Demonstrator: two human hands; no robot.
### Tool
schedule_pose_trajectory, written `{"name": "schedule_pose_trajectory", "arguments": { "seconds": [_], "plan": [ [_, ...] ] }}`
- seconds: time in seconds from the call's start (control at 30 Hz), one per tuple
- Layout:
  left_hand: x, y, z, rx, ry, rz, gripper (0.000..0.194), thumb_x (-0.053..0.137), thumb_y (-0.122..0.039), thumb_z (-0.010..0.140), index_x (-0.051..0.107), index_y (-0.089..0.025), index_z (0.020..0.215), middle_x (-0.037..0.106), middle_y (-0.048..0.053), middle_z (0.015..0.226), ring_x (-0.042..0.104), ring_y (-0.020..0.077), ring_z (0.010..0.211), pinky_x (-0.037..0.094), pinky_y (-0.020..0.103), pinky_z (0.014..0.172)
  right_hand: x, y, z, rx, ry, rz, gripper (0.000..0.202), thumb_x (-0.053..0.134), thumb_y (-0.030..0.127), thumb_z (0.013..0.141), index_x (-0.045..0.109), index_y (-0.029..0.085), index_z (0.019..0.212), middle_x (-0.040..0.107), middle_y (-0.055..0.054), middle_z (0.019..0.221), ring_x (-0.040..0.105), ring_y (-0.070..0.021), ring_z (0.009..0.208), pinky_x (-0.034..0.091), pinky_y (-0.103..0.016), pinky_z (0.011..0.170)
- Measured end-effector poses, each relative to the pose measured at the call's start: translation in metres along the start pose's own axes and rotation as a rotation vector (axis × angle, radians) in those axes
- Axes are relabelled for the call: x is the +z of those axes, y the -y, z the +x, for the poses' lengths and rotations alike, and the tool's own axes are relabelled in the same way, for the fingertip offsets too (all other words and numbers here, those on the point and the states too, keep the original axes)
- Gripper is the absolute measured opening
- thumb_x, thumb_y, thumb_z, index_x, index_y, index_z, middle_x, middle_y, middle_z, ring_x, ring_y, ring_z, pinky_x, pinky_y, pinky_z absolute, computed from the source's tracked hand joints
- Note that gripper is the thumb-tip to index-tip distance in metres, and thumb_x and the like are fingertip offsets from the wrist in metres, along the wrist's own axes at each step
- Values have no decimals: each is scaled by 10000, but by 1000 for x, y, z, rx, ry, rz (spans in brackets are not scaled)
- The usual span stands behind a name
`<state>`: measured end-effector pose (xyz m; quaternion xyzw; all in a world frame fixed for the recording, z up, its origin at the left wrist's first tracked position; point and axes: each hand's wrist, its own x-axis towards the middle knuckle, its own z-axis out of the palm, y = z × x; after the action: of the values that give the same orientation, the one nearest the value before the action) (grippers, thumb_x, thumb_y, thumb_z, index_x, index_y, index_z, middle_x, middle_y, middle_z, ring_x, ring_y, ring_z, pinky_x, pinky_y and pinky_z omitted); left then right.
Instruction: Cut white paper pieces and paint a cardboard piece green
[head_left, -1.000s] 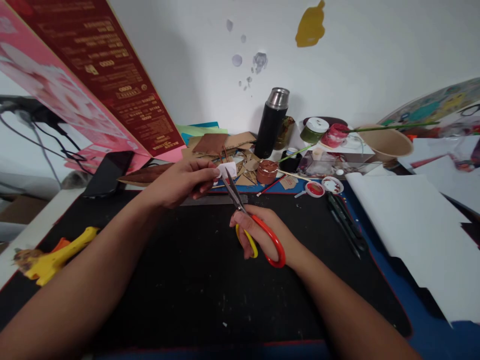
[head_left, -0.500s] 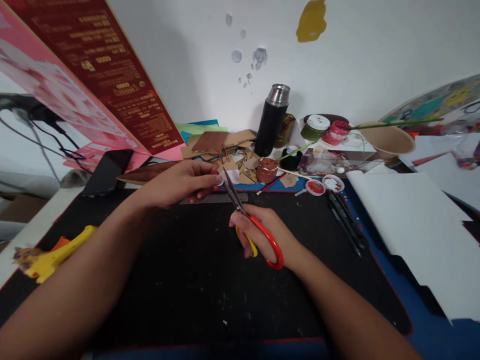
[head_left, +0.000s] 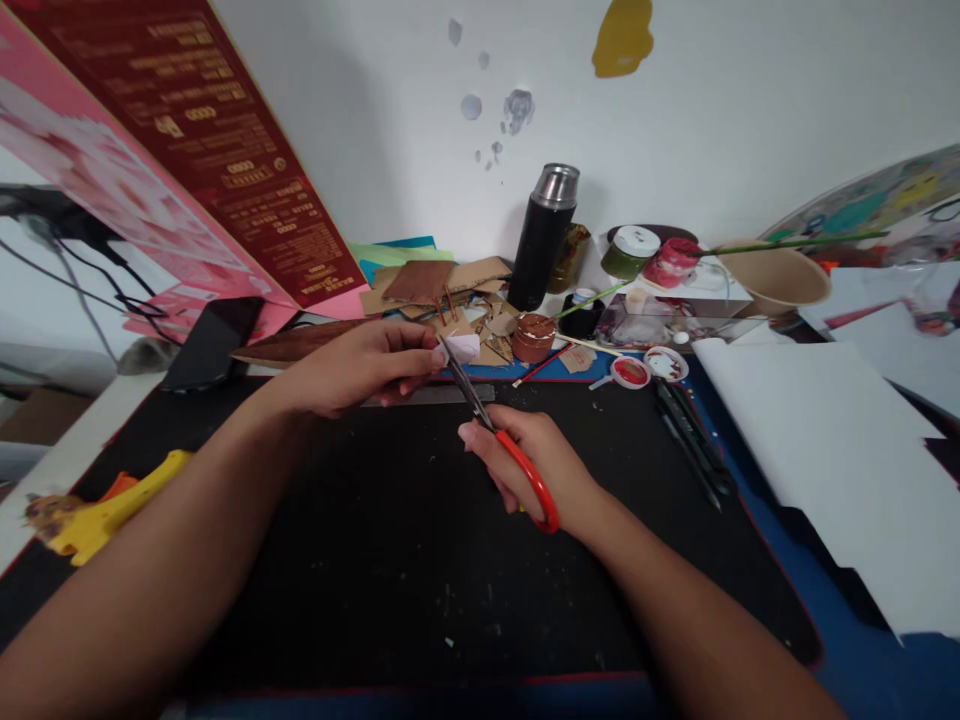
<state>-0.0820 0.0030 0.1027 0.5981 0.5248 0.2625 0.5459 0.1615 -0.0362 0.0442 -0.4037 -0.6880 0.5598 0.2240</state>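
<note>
My left hand (head_left: pixel 375 368) pinches a small piece of white paper (head_left: pixel 463 348) between thumb and fingers, above the far part of the black mat (head_left: pixel 360 570). The scissors (head_left: pixel 525 470), with a red handle loop, are held in my right hand (head_left: pixel 525 455), whose fingers wrap round the handles. Their blades point up and left, nearly closed, with the tips at the paper beside my left fingertips. Most of the other, yellow loop is hidden behind my right hand.
Behind the hands lie cardboard scraps (head_left: pixel 484 275), a brown paint jar (head_left: pixel 534 338) and a black flask (head_left: pixel 541 240). Pens (head_left: pixel 690 440) and white sheets (head_left: pixel 832 440) are on the right. A yellow object (head_left: pixel 112 510) and a phone (head_left: pixel 214 345) lie left.
The scissor blades and handles have come closer together, and the yellow loop has mostly gone out of sight behind my right hand. My left hand has barely moved.
</note>
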Motion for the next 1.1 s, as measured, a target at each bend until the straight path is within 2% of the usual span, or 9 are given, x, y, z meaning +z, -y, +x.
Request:
{"name": "schedule_pose_trajectory", "arguments": {
  "seconds": [0.27,0.6,1.1],
  "plan": [
    [2,2,2,3,11,-34,214,751,-381,892,639,-199,895,544,-53,609,455,82,472,316,178,418,0,-3,1,-8,-32,19,434,583,620,1067,626,224,893,521,85,476,538,-109,348,397,-199,376],
    [2,4,5,1,-25,-89,252,707,-382,913,584,-217,767,536,-35,622,435,80,463,280,198,408,-1,-2,1,-6,-25,8,386,626,559,1060,603,236,851,505,85,472,528,-110,356,391,-219,381],
    [2,3,5,-23,4,-104,233,763,-354,846,603,-213,753,492,-53,556,410,78,433,265,199,397,0,-1,1,-21,-29,-24,429,592,612,1065,606,231,867,510,82,487,530,-112,361,382,-219,395]
  ]
}}
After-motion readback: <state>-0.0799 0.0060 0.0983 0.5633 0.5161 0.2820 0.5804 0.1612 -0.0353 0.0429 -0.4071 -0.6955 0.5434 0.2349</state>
